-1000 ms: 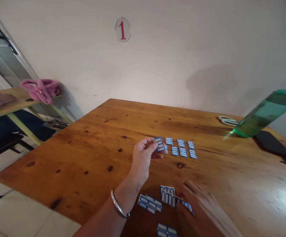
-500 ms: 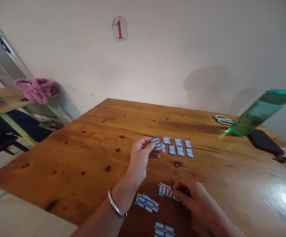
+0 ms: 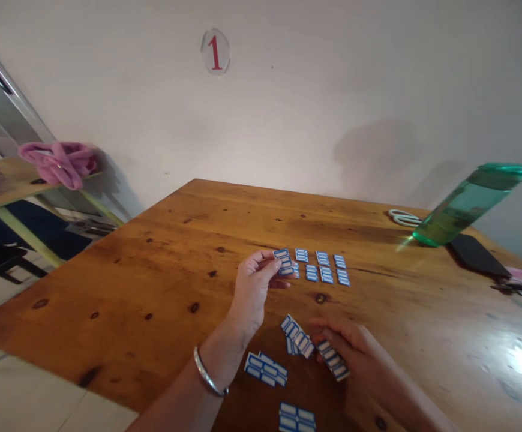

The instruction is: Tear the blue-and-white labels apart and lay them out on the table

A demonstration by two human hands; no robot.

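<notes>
My left hand pinches a small sheet of white, blue-bordered sticker labels between thumb and fingers, above the wooden table. Right behind it lie several similar label sheets in two rows. Lower down, my right hand has its fingers closed around a strip of labels, which slants downward to the right. Just left of those fingers, another label strip lies tilted across more labels. Nearer to me are an overlapping group of label sheets and a separate sheet.
At the right stand a green bottle, a dark flat object and a white coiled cable. A pink cloth lies on another table at the left. The wall behind the wooden table bears a red number sign.
My right hand has drawn a label strip away from the pile, down and to the right. Another strip there now lies tilted. My left hand keeps its sheet in nearly the same place.
</notes>
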